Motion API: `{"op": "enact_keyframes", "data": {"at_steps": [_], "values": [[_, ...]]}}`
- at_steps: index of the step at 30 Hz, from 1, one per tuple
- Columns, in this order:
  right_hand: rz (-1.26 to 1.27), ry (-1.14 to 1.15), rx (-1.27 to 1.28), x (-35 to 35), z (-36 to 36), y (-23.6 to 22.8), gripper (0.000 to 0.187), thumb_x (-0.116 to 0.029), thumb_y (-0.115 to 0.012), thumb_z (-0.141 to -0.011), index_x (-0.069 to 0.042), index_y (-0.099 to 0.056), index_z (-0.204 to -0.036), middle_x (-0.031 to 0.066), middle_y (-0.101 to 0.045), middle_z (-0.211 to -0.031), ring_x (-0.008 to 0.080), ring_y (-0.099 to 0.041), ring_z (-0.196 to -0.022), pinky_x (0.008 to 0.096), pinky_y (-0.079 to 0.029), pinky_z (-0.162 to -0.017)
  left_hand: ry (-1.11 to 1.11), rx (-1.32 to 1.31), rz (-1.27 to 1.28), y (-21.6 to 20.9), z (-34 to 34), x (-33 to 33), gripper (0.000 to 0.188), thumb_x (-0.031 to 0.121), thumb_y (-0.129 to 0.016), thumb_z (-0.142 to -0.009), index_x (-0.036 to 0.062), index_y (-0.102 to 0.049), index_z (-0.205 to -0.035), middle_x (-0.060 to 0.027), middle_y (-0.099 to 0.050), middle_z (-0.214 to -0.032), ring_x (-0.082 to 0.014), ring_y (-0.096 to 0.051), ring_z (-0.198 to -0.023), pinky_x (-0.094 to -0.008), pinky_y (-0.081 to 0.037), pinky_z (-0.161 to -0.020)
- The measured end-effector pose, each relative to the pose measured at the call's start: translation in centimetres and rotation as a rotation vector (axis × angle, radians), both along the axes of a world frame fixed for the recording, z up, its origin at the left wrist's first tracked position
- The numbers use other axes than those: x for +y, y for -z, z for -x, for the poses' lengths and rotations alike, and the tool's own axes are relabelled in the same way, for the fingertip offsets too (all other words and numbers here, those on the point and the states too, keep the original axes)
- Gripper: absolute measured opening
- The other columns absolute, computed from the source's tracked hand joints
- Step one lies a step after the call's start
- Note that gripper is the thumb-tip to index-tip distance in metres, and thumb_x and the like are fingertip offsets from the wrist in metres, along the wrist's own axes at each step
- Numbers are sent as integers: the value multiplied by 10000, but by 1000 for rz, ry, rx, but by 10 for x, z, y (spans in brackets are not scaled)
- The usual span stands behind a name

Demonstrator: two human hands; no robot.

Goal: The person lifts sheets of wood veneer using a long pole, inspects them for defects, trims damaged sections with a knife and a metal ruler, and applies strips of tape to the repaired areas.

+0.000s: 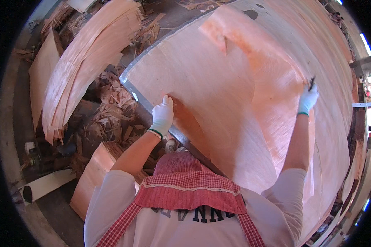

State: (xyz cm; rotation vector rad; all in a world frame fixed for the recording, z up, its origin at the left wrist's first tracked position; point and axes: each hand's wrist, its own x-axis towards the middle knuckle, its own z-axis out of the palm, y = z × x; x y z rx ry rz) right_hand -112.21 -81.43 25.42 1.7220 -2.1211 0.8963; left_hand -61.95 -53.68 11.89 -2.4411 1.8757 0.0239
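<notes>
A wide, thin wood veneer sheet (206, 78) lies over a broad stack in front of me. Its right part (272, 94) is lifted and curled, with light glowing through. My left hand (163, 115), in a white glove with a green cuff, is closed at the sheet's near-left edge, one finger pointing away from me; a brown shaded patch lies beside it. At the curled part's right edge, my right hand (308, 99), gloved likewise, is closed around a slim dark tool (312, 82). Its exact kind is too small to tell, and its fingers are partly hidden.
A dark metal-like edge (185, 142) borders the stack on my side. Bent veneer sheets (90, 61) lean at the far left, above a heap of torn veneer scraps (115, 99). A veneer stack (97, 177) stands by my left elbow. A white curved piece (51, 183) lies farther left.
</notes>
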Motion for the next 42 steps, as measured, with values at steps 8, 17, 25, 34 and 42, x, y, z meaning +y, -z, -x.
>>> {"op": "enact_keyframes", "data": {"at_steps": [8,17,25,34,42], "values": [[-127,55,-815,134,49,3,404,-391,-517,-959,-15,-622,-1061,19,-538,-678,123,-494,-553,283,-453,-520,-36,309,-71,-36,21,-28,206,162,-461,-912,53,-586,-1034,-189,-633,-1040,-392,-659,-838,-476,-546,-716],[557,-58,-1043,102,137,-129,382,-318,-531,-966,-24,-572,-1205,101,-620,-1136,200,-611,-974,347,-505,-739,138,292,154,29,-67,-12,225,214,-499,-904,96,-591,-1073,-180,-575,-1084,-409,-593,-949,-509,-488,-793],[599,-245,-704,-1,169,-302,327,-322,-566,-950,-43,-625,-1108,21,-590,-812,109,-542,-644,288,-473,-518,190,493,434,-79,-3,-50,286,157,-524,-905,13,-581,-1146,-228,-626,-1053,-393,-598,-964,-476,-471,-828],[672,-313,-932,49,76,-285,165,-167,-641,-917,-18,-642,-845,-27,-579,-701,28,-427,-597,219,-346,-520,507,785,350,-201,129,-74,245,109,-580,-878,0,-612,-1095,-200,-636,-992,-332,-637,-843,-402,-509,-735],[839,-352,-726,125,70,-256,34,7,-622,-883,37,-638,-886,17,-615,-766,65,-538,-701,223,-454,-663,1155,948,411,-294,270,-128,246,150,-570,-915,-8,-606,-1099,-180,-651,-1015,-325,-635,-938,-384,-497,-818]]}}
